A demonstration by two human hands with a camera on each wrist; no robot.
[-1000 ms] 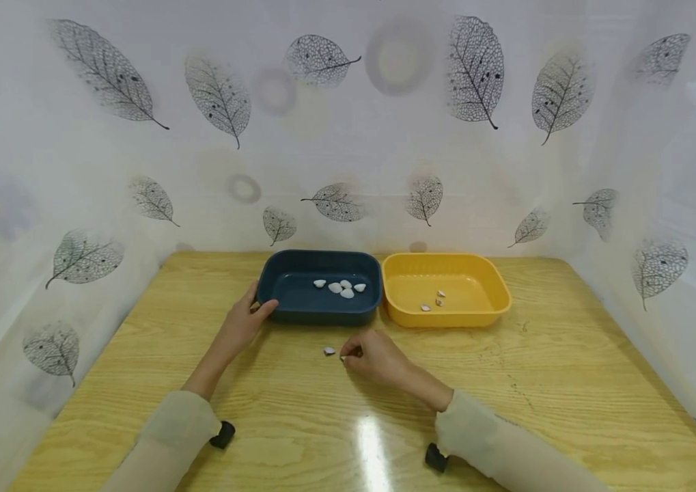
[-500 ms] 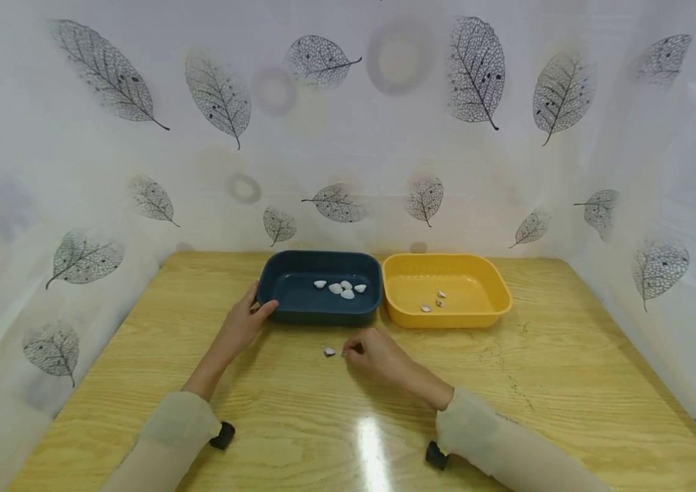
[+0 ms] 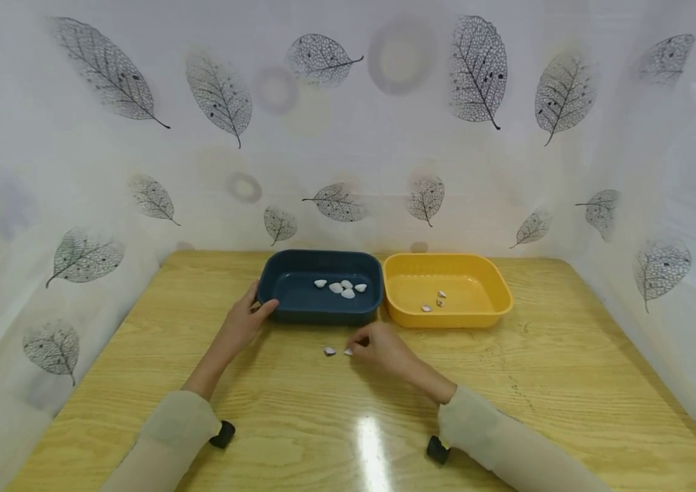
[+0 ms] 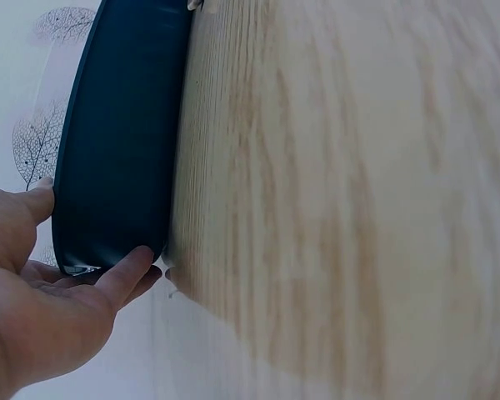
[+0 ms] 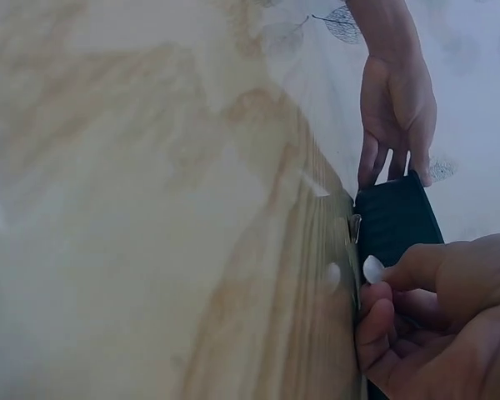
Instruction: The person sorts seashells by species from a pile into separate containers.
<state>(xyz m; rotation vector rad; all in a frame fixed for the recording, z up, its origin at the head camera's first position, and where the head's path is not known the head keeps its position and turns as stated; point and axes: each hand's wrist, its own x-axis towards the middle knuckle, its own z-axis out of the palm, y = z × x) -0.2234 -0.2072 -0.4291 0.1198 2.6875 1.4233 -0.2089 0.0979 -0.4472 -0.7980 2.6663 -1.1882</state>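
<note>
My left hand [image 3: 242, 324] holds the left end of a dark blue plastic basin [image 3: 319, 317], thumb at its front corner and fingers along its side. In the left wrist view, the fingers [image 4: 125, 279] lie against the basin's end. Just in front of the basin, my right hand [image 3: 386, 352] pinches a small white seashell [image 5: 372, 269] between thumb and fingertips, low over the table. Another seashell [image 3: 329, 351] lies on the wood to the left of it. Several white seashells [image 3: 342, 288] rest inside the blue basin.
A yellow basin [image 3: 446, 318] stands at the blue basin's right side with 3 small shells [image 3: 426, 308] in it. The wooden table [image 3: 286, 417] reaches back to a white leaf-print curtain [image 3: 360, 150], which also hangs along both sides.
My right hand has shifted slightly right and away from me, and more of the pinched seashell now shows. The left hand and both basins have stayed in place.
</note>
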